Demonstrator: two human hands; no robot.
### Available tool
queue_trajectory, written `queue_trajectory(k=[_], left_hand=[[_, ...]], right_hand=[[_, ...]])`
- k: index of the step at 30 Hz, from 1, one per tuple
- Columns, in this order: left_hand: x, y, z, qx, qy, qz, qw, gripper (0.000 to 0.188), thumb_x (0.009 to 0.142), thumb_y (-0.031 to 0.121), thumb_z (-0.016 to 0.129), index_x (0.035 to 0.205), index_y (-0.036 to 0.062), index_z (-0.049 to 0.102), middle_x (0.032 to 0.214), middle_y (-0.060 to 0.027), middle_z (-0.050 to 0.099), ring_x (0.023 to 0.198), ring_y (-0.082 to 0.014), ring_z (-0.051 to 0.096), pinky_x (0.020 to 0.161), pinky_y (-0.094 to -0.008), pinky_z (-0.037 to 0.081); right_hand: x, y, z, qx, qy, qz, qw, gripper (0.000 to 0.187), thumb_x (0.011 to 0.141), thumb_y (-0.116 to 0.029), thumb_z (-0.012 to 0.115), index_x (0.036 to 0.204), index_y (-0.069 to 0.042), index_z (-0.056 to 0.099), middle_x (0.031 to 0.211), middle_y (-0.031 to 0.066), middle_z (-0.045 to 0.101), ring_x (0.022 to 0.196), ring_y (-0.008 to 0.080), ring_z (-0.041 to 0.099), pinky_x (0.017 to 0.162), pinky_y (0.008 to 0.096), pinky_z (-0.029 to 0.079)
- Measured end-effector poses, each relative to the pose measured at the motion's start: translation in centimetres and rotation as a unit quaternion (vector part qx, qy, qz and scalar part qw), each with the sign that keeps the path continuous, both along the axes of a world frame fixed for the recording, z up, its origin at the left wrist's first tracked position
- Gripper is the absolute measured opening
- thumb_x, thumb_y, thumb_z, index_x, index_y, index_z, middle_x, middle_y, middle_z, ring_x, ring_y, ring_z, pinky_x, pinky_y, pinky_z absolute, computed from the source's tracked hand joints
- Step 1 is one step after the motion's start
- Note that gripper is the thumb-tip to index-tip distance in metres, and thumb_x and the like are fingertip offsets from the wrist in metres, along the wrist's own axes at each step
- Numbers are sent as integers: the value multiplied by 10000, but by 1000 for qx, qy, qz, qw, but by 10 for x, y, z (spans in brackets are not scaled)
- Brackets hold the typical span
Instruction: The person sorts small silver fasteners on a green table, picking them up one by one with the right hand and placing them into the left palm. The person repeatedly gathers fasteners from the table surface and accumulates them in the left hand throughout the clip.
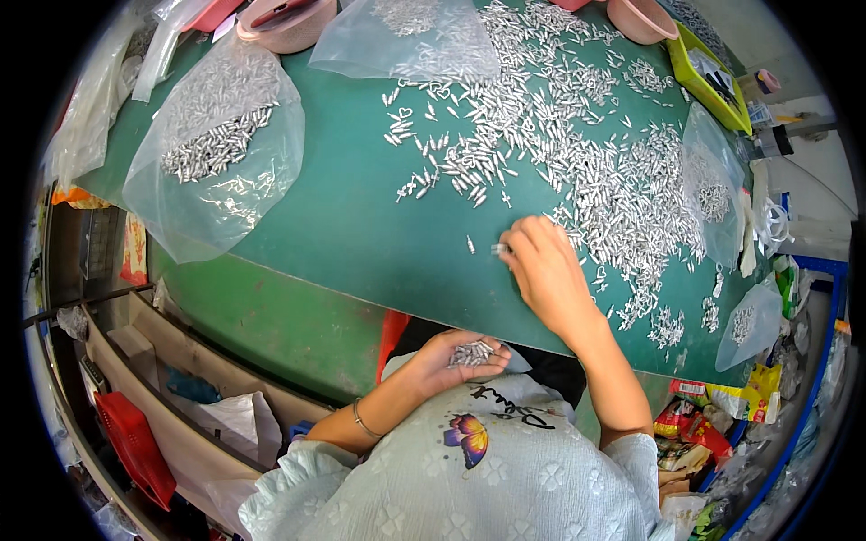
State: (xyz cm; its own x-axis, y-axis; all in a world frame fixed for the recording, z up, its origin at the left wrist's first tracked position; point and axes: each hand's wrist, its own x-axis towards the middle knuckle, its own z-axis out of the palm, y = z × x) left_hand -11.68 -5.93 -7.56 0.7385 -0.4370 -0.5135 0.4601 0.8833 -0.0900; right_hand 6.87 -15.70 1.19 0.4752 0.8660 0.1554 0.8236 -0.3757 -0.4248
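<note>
My left hand (440, 361) is cupped palm up below the table edge, holding a small heap of silver bullet-shaped metal pieces (471, 353). Over the green table (361, 225), my right hand (548, 270) has its thumb and fingertips pinched on a small silver metal piece (498, 249); its exact shape is partly hidden by the fingers. One loose silver piece (470, 243) lies just left of that hand. A wide spread of similar pieces (622, 203) covers the table beyond and to the right, with some heart-shaped and cross-shaped ones among them.
A clear plastic bag (257, 212) with silver pieces lies at the left, another bag (352, 45) at the back. Pink baskets (302, 27) and a yellow-green tray (717, 90) stand along the far side. Smaller bags (753, 329) lie at the right edge. A drawer unit (216, 397) stands lower left.
</note>
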Motion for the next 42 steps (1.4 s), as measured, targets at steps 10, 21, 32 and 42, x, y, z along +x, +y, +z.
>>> queue_trajectory(k=[10, 21, 32, 42], left_hand=[[20, -6, -12, -278, 23, -49, 959, 522, 1025, 229, 385, 1360, -170, 371, 1389, -364, 439, 1294, -447, 481, 1098, -532, 402], [22, -19, -21, -139, -34, -74, 987, 443, 1011, 267, 465, 1251, -100, 526, 1226, -289, 596, 1123, -367, 629, 960, -493, 538], [24, -12, -3, -76, -37, -114, 990, 352, 978, 144, 514, 1206, -122, 554, 1226, -291, 602, 1151, -369, 618, 990, -446, 526], [27, -17, -2, -83, 40, -79, 993, 318, 979, 123, 483, 1184, -108, 561, 1195, -261, 611, 1094, -351, 635, 949, -443, 541]], right_hand=[[-32, -48, 5, -32, 98, 57, 993, 221, 835, -68, 622, 1047, -13, 595, 989, 112, 535, 960, 293, 560, 831, 391, 461], [-47, -60, 8, 54, 66, 0, 996, 266, 787, -100, 681, 1031, -14, 616, 1078, 137, 568, 956, 324, 581, 819, 419, 488], [-43, -52, 4, -53, 36, -112, 992, 246, 793, -24, 620, 1030, 4, 559, 1031, 149, 514, 969, 329, 544, 823, 418, 474], [-47, -66, 10, 68, 139, 74, 985, 246, 745, -36, 665, 986, -36, 620, 1011, 107, 567, 875, 315, 552, 761, 407, 468]])
